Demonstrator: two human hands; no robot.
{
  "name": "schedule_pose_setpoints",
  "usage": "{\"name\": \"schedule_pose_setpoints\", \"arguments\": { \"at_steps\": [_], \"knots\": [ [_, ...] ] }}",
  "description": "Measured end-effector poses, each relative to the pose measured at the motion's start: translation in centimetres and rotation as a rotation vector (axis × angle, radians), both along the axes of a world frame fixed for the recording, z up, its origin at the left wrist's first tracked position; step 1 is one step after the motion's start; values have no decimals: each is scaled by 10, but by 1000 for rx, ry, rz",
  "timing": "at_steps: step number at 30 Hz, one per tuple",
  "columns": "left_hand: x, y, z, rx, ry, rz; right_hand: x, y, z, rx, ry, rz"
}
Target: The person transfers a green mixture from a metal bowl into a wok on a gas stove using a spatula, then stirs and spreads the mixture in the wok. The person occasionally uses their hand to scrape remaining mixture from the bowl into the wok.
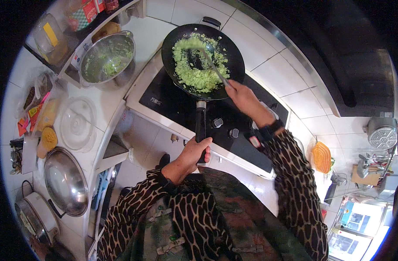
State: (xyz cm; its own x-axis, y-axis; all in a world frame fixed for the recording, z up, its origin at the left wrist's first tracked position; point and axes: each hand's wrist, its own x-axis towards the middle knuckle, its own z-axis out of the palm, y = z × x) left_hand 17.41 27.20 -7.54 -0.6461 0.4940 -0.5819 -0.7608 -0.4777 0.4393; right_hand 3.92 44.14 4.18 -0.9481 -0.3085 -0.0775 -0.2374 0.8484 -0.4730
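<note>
Finely chopped green vegetable (199,78) is spread in a ring over the inside of a black wok (233,70), leaving a dark bare patch near the middle. My left hand (189,155) is wrapped around the wok's long black handle (200,122). In my right hand (244,98) is the metal handle of a spatula or turner (215,68). Its blurred head lies among the green pieces at the wok's far left, partly covered by them. The wok sits over the black glass gas stove (182,112), whose burner beneath it is hidden.
Left of the stove, a steel pot (129,70) with green scraps stands on the white counter (109,107). Nearer are a clear plastic lid (76,124) and a domed steel lid (67,181). A range hood (355,78) overhangs the right. An orange basket (321,157) stands beyond my right arm.
</note>
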Motion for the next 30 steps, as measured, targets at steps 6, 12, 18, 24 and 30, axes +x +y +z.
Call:
{"name": "schedule_pose_setpoints", "arguments": {
  "at_steps": [6, 12, 18, 24, 30],
  "knots": [
    [-2, -1, -3, 20, -13, 8, -26, 51, 9, -142, -249, -272],
    [1, 0, -4, -2, 30, 31, -22, 20, -30, -301, -128, -172],
    [1, 1, -5, -24, 11, 13, 14, 51, 27, -174, -342, -89],
    [1, -1, -4, 21, -1, 5, 56, 72, 75, -65, -543, -220],
    [1, -1, -3, 0, 25, 10, 36, 42, -11, -325, -533, -359]
  ]
}}
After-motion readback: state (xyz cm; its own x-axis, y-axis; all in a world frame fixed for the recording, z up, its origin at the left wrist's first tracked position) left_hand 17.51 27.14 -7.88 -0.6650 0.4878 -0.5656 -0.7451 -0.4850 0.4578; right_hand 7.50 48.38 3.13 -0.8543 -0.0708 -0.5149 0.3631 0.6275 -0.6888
